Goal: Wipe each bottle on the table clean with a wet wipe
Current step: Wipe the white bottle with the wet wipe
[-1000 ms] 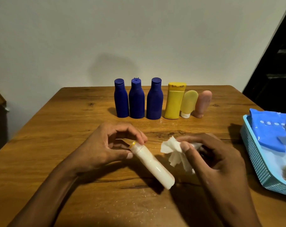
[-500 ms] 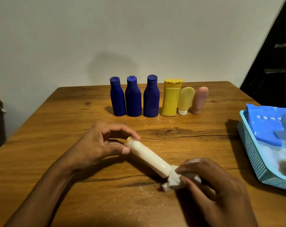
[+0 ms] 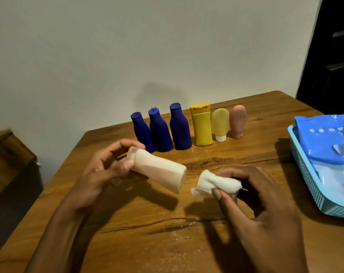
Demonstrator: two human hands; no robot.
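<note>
The left hand (image 3: 100,170) grips a white bottle (image 3: 159,170) by its yellow-capped neck, above the counter (image 3: 226,154). Just beside its base, the right hand (image 3: 256,203) pinches a bunched wet wipe (image 3: 212,184). No label or writing is readable.
</note>
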